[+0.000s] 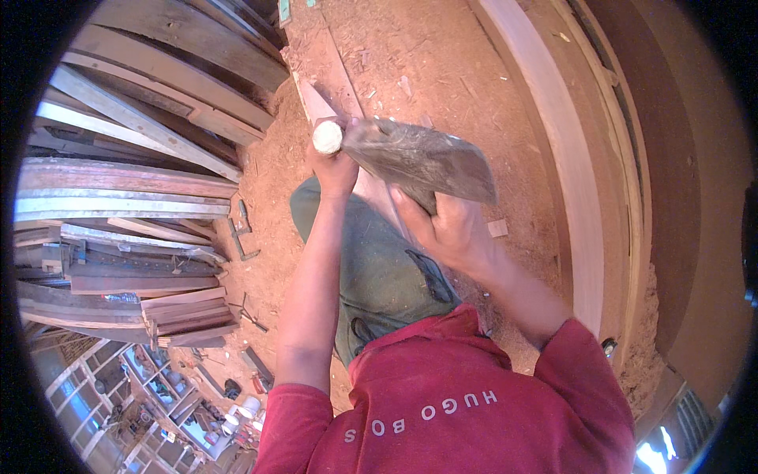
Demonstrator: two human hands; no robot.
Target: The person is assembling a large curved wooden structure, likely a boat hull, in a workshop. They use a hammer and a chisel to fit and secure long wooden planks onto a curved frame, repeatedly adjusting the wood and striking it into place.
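My left hand [338, 172] is wrapped round an upright tool, apparently a chisel [328, 137], whose pale, round handle end faces up. Its lower part is hidden. In my right hand [456, 231] is the handle of a wooden mallet [422, 156] with a long, worn, grey-brown head. One end of that head is right beside the pale handle end; whether they touch I cannot tell. Below both hands a pinkish wooden board [374, 189] runs by my legs, in green trousers [387, 288].
Stacked planks and beams [126, 186] line the left side. Long boards [564, 158] curve along the right. Wood shavings cover the brown floor [426, 63]. A dark metal clamp-like tool [241, 237] lies at left, and cluttered shelves [178, 403] stand at lower left.
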